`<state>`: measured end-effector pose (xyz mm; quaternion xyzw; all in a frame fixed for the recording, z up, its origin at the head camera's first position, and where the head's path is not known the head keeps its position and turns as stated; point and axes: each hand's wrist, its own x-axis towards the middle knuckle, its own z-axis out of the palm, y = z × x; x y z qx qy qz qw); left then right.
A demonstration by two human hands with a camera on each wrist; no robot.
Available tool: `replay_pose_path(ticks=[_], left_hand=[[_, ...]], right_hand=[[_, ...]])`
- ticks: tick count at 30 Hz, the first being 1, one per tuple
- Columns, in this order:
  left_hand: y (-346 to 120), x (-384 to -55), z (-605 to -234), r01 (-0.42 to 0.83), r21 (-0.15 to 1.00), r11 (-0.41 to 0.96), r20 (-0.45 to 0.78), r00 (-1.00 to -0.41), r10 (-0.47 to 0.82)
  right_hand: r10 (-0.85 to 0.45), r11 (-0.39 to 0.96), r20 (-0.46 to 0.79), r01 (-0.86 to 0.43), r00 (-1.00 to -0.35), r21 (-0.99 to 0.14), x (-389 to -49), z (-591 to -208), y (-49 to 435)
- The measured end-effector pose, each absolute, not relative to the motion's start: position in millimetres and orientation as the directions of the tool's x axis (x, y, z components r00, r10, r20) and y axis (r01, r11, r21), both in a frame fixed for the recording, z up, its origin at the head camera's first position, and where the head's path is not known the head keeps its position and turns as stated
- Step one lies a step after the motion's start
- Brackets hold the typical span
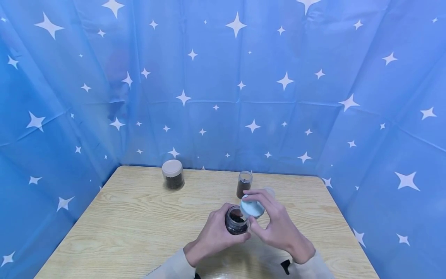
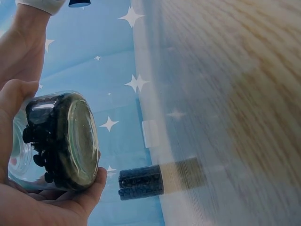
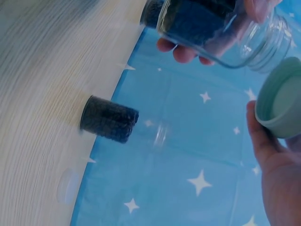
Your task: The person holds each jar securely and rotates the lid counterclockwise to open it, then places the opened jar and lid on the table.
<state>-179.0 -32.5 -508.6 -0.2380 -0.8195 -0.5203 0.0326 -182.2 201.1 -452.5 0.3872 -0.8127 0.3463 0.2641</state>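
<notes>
While left hand [image 1: 213, 236] grips jar [image 1: 236, 221], lid [image 1: 252, 208] seemingly hovers just above.

The table [image 1: 139, 224] is pale wood-grain laminate, smooth with a faint sheen. Near its middle the left hand [image 1: 212, 236] grips a clear, glossy jar [image 1: 236, 221] of dark, matt granules; the light blue lid [image 1: 251, 208] in the right hand [image 1: 278, 228] looks like smooth matt plastic. Behind the jar stand a clear open-topped bottle [image 1: 244, 184] and a beige-capped jar [image 1: 172, 174] (cap matt). The starred blue backdrop [image 1: 223, 77] looks like thin, creased cloth or plastic sheet
</notes>
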Motion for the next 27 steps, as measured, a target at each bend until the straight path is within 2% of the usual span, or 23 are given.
replay_pose_path(ticks=[4,13,14,18,20,21,27], left_hand=[[-33,-179,-508,0.432,0.832,0.348,0.311,-0.882,0.353],[-33,-180,-509,0.432,0.834,0.345,0.317,-0.885,0.342],[-30,-188,-527,0.472,0.814,0.340,0.360,-0.868,0.342],[-31,-189,-530,0.486,0.811,0.326,0.377,-0.860,0.344],[-31,-189,-528,0.483,0.812,0.327,0.373,-0.861,0.345],[-34,-180,-510,0.442,0.833,0.332,0.329,-0.879,0.344],[-34,-180,-507,0.416,0.841,0.347,0.298,-0.890,0.345]], right_hand=[[-0.433,0.485,0.689,-0.795,-0.581,-0.365,-187,-454,207],[-0.394,0.587,0.628,-0.710,-0.671,-0.389,-194,-459,221],[-0.389,0.598,0.622,-0.700,-0.680,-0.391,-195,-460,223],[-0.373,0.629,0.605,-0.671,-0.703,-0.392,-200,-466,230],[-0.364,0.645,0.593,-0.654,-0.718,-0.397,-202,-469,233],[-0.361,0.650,0.592,-0.649,-0.721,-0.395,-204,-471,234],[-0.343,0.679,0.560,-0.611,-0.754,-0.408,-209,-479,241]])
